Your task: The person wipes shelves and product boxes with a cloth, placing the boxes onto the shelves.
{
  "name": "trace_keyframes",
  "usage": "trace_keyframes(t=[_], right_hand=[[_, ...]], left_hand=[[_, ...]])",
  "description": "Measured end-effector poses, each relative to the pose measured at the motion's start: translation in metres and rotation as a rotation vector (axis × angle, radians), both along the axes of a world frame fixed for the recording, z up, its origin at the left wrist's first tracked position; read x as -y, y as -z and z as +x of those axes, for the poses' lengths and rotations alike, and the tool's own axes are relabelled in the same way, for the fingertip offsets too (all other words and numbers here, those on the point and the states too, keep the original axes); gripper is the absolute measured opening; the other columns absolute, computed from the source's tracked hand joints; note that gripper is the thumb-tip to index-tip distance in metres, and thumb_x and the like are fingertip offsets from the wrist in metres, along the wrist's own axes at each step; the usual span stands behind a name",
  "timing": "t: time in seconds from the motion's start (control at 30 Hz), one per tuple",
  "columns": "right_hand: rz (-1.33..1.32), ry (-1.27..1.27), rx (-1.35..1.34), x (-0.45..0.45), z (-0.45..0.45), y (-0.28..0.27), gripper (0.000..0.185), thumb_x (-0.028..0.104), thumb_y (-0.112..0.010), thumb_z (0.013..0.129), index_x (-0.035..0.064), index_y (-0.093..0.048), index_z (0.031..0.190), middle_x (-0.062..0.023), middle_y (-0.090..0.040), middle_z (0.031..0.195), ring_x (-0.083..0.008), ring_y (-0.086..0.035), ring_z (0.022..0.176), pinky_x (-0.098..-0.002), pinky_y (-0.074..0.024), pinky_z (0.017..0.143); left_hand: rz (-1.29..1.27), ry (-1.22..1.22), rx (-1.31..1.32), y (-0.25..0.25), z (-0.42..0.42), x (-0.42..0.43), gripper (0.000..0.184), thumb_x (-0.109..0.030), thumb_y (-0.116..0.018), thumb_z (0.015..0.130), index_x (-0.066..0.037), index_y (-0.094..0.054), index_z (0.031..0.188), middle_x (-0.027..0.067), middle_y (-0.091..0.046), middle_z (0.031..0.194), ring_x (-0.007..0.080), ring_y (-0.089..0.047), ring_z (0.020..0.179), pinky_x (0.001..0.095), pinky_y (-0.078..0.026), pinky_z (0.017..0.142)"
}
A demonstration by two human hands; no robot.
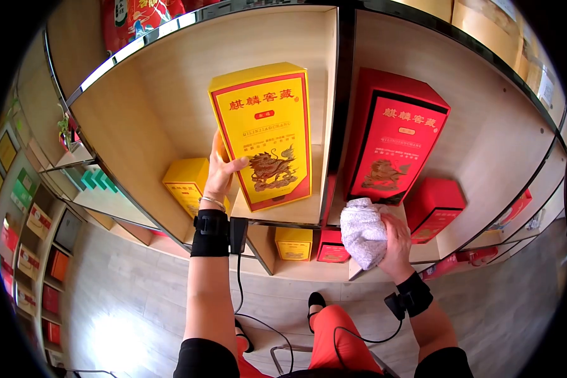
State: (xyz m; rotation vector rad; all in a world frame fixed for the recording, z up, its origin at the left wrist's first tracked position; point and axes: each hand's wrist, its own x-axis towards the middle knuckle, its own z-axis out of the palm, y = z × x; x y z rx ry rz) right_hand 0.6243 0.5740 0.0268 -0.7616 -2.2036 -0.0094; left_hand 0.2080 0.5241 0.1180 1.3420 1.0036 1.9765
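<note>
My left hand (222,166) grips the lower left edge of a tall yellow gift box (274,126) with red trim and a printed beast. Its thumb lies on the front face, and its other fingers are mostly hidden behind the side. In my right hand (395,242) is a bunched whitish cloth (363,233), held by the shelf's front edge, just below a tall red gift box (397,135) of similar design. A smaller yellow box (189,186) sits behind my left wrist. Beside the cloth, to the right, stands a smaller red box (436,208).
A dark upright post (344,94) divides the two shelf compartments. Lower down are another yellow box (294,244) and a red box (332,247). Cables (258,321) run from both wrist straps. A shelf with boxes (39,220) stands at the far left.
</note>
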Motion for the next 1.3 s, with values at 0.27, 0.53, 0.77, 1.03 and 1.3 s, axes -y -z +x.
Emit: trace_keyframes(t=[0.27,0.53,0.77,1.03,1.3], right_hand=[[-0.002,0.007,0.001,0.000,0.002,0.002,0.075,0.028,-0.082,0.061,-0.0030,-0.050,0.122,-0.0228,-0.057,0.122,-0.0409,-0.053,0.116,-0.0484,-0.0391,0.103],[0.019,-0.003,-0.012,0.003,0.001,0.001,0.074,0.028,-0.082,0.060,-0.0031,-0.051,0.120,-0.0220,-0.058,0.120,-0.0404,-0.054,0.115,-0.0484,-0.0401,0.101],[0.010,0.005,-0.022,0.010,0.000,-0.004,0.070,0.020,-0.081,0.060,-0.0013,-0.051,0.120,-0.0208,-0.058,0.120,-0.0393,-0.054,0.115,-0.0470,-0.0412,0.099],[0.012,-0.001,-0.035,0.008,0.000,-0.001,0.068,0.018,-0.080,0.060,-0.0010,-0.052,0.119,-0.0210,-0.059,0.120,-0.0391,-0.054,0.115,-0.0462,-0.0416,0.099],[-0.011,0.010,-0.039,0.007,0.004,0.001,0.067,0.017,-0.079,0.061,0.0006,-0.052,0.120,-0.0214,-0.059,0.120,-0.0383,-0.055,0.115,-0.0450,-0.0407,0.101]], left_hand=[[-0.179,0.052,-0.028,0.011,-0.036,-0.002,0.068,-0.017,-0.080,0.080,-0.002,-0.044,0.137,0.0076,-0.061,0.121,0.0206,-0.055,0.115,0.0334,-0.041,0.102],[-0.056,0.027,0.046,0.030,-0.018,-0.012,0.047,-0.015,-0.068,0.092,-0.005,-0.048,0.133,0.0045,-0.062,0.121,0.0142,-0.057,0.110,0.0304,-0.045,0.097],[-0.010,-0.105,0.073,0.034,-0.002,-0.026,0.037,-0.020,-0.062,0.096,-0.003,-0.051,0.127,0.0033,-0.063,0.117,0.0125,-0.060,0.105,0.0294,-0.048,0.094],[-0.095,-0.398,-0.043,0.038,0.008,-0.028,0.038,-0.026,-0.064,0.095,-0.001,-0.053,0.122,0.0037,-0.065,0.107,0.0114,-0.061,0.096,0.0270,-0.049,0.085],[-0.154,-0.959,-0.240,0.075,0.027,-0.024,0.060,-0.034,-0.068,0.090,0.004,-0.043,0.130,0.0203,-0.056,0.122,0.0301,-0.055,0.112,0.0414,-0.043,0.097]])
